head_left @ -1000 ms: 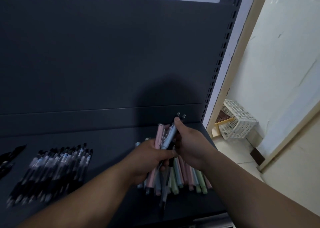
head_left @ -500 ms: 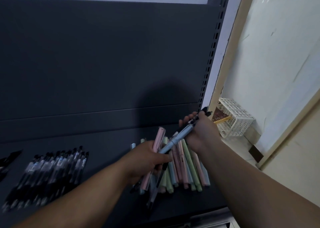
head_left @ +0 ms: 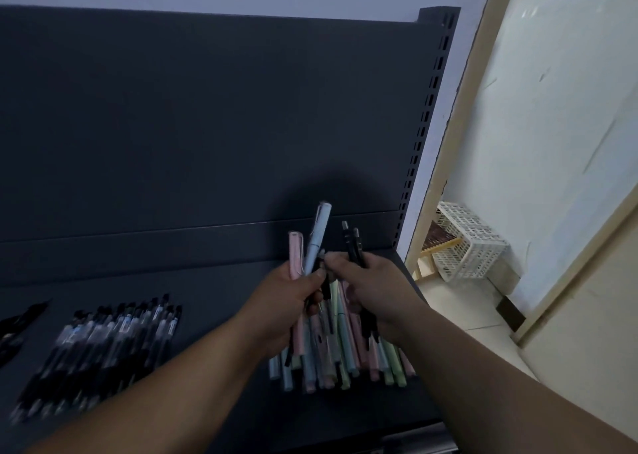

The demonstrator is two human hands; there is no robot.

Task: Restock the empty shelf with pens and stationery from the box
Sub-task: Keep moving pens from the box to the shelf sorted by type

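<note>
Dark grey metal shelving fills most of the view: a flat back panel (head_left: pixel 207 125), a slotted upright post (head_left: pixel 431 108) at its right edge, and the dark shelf deck (head_left: pixel 214 291) low down, where the stock lies. Off to the right, on the pale floor, a white plastic lattice basket (head_left: pixel 466 243) stands by the wall.

Both hands hover just above a loose heap of pastel pens (head_left: pixel 341 360) in pink, green and blue, lying on the right part of the deck with their long axes running front to back. The left hand (head_left: pixel 293 301) has its fingers curled round a pale pink capped pen (head_left: pixel 295 253) and a pale blue capped pen (head_left: pixel 319 232), both standing up out of the fist and leaning slightly towards the back panel, roughly in line with the heap below. The right hand (head_left: pixel 376 291), just beside it, grips two slim black pens (head_left: pixel 352 246), also pointing up and away; its fingertips reach across to the left thumb, though whether they pinch the blue pen cannot be told.

A tidy row of black-and-clear pens (head_left: pixel 114 343) lies well apart to the left. So the pastel pair probably only needs lowering straight down, left hand nearest, while the black pair would likely have to cross leftward, past the other arm
</note>
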